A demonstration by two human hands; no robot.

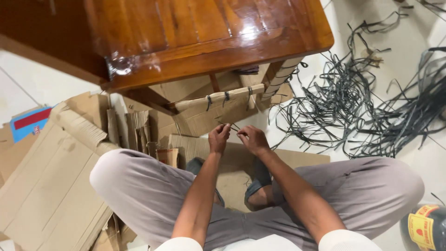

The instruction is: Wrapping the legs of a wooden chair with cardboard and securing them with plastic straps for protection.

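Left hand: your left hand (219, 138) has its fingers pinched on a thin dark strip (228, 124).
Right hand: your right hand (252, 139) has its fingers pinched on the same strip.
Strip location: just below the table (209, 51) edge, above flattened cardboard (46, 186) on the floor.
Open room: the loose strip pile (362, 107) crowds your right.

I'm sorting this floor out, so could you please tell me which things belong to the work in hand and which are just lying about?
In use:
left hand
right hand
thin dark strip pinched between them
cardboard-wrapped table rail
pile of dark strips

Lying about:
flattened cardboard sheets
blue box
dark canister
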